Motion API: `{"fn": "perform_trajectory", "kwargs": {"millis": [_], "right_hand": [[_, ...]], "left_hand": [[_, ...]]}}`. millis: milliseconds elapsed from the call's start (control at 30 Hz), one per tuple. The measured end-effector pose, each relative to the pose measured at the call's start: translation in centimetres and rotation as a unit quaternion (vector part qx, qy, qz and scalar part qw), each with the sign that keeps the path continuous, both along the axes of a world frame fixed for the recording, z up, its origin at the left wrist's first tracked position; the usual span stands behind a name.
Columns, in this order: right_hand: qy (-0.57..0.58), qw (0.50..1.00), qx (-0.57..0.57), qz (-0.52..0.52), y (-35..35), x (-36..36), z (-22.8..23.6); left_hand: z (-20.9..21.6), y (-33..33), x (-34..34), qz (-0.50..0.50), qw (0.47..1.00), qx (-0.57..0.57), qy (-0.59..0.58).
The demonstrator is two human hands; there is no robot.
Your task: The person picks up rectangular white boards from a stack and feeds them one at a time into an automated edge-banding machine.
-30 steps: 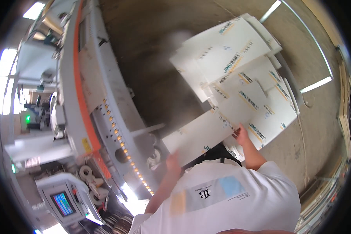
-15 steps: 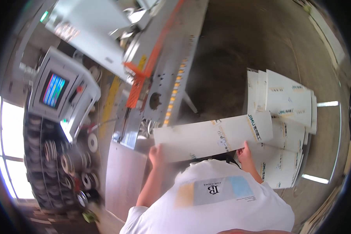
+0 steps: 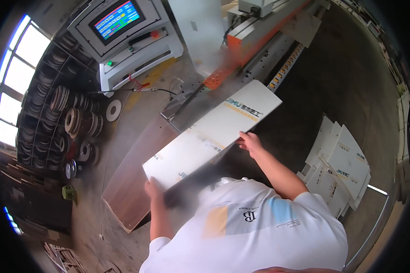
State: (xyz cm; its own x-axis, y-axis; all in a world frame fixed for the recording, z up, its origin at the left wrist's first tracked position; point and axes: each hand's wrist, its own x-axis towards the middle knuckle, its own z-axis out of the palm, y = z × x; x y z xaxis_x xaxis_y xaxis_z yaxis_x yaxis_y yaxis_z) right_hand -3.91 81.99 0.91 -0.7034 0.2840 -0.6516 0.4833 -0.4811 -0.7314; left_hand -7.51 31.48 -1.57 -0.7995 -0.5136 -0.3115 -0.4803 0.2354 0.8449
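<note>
A long white panel (image 3: 205, 132), printed with green and orange marks, is held in front of me at a slant. Its far right end reaches over the orange-railed machine (image 3: 241, 50) and its row of yellow rollers (image 3: 284, 68). My left hand (image 3: 153, 186) grips the panel's near left corner, thumb on top. My right hand (image 3: 251, 143) is closed on the near long edge, towards the far end. Fingers under the board are hidden. Below the panel's left part lies a brownish board (image 3: 132, 173), sloping out from the machine's end.
A control console (image 3: 136, 45) with a lit screen stands at upper left. Racks of edging rolls (image 3: 77, 120) line the left side. A stack of white panels (image 3: 341, 164) lies at the right. A cable (image 3: 141, 89) runs between console and machine.
The view has turned left towards the console. The panel has swung so its right end points away from me, over the machine, with both hands still on it.
</note>
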Motion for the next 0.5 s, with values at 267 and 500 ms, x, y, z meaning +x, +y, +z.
{"fn": "perform_trajectory", "kwargs": {"millis": [267, 500], "right_hand": [[0.061, 0.995, 0.012, 0.083, -2.1, -3.5, 2.9], [-0.025, 0.954, 0.223, 0.200, 1.0, 6.7, -0.7]], "left_hand": [[2.3, 3.3, -1.1, -0.192, 0.909, -0.350, 0.123], [4.0, 20.9, -4.6, -0.460, 0.802, -0.295, 0.240]]}}
